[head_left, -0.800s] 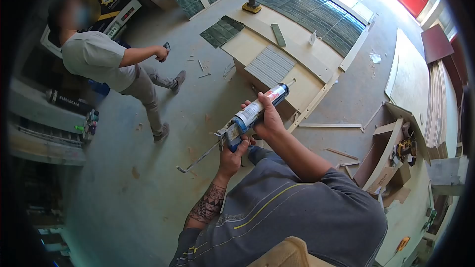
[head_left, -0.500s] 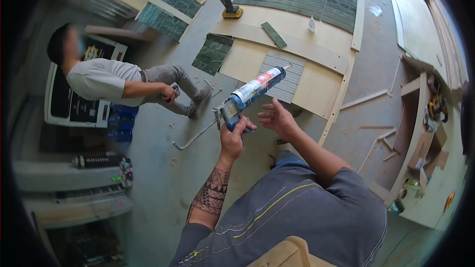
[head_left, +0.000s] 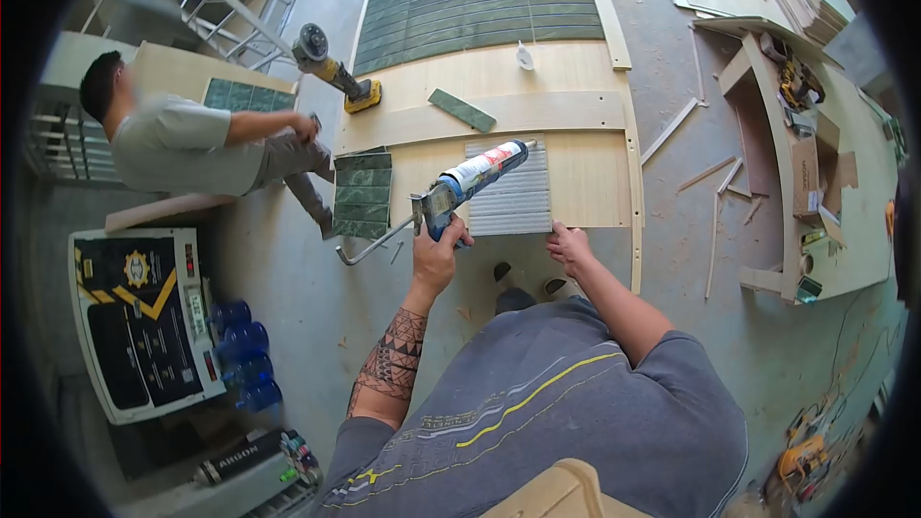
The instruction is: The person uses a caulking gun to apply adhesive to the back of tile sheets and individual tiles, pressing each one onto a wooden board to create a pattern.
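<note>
My left hand is wrapped round the handle of a caulking gun, which holds a white and blue tube. Its nozzle points up and right, over a grey ribbed panel on the wooden board. At the lower right corner of that panel, my right hand is closed on its edge. A green tile sheet lies left of the panel, and a loose green strip lies above it on a wooden rail.
An angle grinder stands at the board's left. A co-worker is farther left, near a metal frame. Wood scraps lie on the floor at right, beside a wooden cabinet. A small white bottle lies near the green tiled area.
My right hand has moved from the open air to the ribbed panel's corner and closed. The view has shifted toward the board. The co-worker has moved up and left in view, with an arm extended.
</note>
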Demonstrator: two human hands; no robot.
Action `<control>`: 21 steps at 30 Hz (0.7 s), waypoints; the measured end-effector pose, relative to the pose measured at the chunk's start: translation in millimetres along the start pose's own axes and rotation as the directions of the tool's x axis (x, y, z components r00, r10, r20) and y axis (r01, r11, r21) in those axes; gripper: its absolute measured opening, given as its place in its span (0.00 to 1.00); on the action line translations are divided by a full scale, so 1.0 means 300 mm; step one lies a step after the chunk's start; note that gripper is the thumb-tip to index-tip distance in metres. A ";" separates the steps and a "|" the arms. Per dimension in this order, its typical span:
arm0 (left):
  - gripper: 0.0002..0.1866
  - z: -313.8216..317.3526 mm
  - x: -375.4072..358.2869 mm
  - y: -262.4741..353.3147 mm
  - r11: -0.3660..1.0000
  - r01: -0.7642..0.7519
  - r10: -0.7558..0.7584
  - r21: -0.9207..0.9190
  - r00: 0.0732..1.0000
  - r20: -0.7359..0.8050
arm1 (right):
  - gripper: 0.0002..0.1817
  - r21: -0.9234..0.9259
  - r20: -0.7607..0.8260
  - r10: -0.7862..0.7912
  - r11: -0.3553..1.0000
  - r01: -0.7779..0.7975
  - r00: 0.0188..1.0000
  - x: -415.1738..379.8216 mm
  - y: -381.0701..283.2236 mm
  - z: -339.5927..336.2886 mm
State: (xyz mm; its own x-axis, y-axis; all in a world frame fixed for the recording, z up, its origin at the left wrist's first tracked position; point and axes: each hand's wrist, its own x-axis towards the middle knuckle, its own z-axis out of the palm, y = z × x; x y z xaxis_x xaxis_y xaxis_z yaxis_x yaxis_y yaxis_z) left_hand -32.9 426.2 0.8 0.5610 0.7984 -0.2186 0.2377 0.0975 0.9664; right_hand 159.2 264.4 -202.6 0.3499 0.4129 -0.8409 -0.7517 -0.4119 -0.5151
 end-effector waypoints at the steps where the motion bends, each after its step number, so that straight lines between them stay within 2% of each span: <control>1: 0.10 -0.018 0.021 -0.003 1.000 0.001 -0.001 0.021 1.000 0.015 | 0.27 0.022 0.024 -0.022 1.000 0.022 0.999 0.010 0.001 0.005; 5: 0.11 -0.127 0.092 -0.006 0.996 -0.014 0.004 0.084 0.993 0.117 | 0.21 0.062 -0.088 -0.046 0.997 0.052 0.995 -0.011 0.013 0.055; 7: 0.12 -0.174 0.122 -0.010 0.994 -0.045 0.028 0.103 0.986 0.163 | 0.13 0.143 -0.149 -0.091 0.983 0.112 0.985 -0.025 0.031 0.071; 10: 0.11 -0.228 0.162 0.005 0.996 -0.015 -0.001 0.083 0.981 0.194 | 0.10 0.178 -0.243 -0.102 0.973 0.148 0.965 -0.028 0.030 0.105; 17: 0.10 -0.318 0.189 0.025 0.999 -0.024 0.016 0.027 0.970 0.241 | 0.12 0.164 -0.309 -0.124 0.970 0.181 0.943 -0.009 0.055 0.130; 18: 0.10 -0.333 0.186 0.031 0.996 -0.017 -0.004 0.092 0.975 0.224 | 0.13 0.177 -0.306 -0.131 0.965 0.192 0.943 -0.014 0.056 0.131; 21: 0.10 -0.378 0.168 0.061 0.993 0.006 -0.032 0.120 0.976 0.214 | 0.14 0.202 -0.295 -0.132 0.959 0.197 0.946 -0.024 0.055 0.131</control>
State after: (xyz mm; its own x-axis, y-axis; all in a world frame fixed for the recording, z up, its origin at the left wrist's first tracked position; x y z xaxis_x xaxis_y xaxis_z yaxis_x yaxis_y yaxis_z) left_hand -90.2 535.7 22.8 0.7096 0.6496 -0.2730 0.3347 0.0302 0.9418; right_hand 122.4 286.5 -198.6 0.5956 0.2053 -0.7766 -0.7650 -0.1497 -0.6263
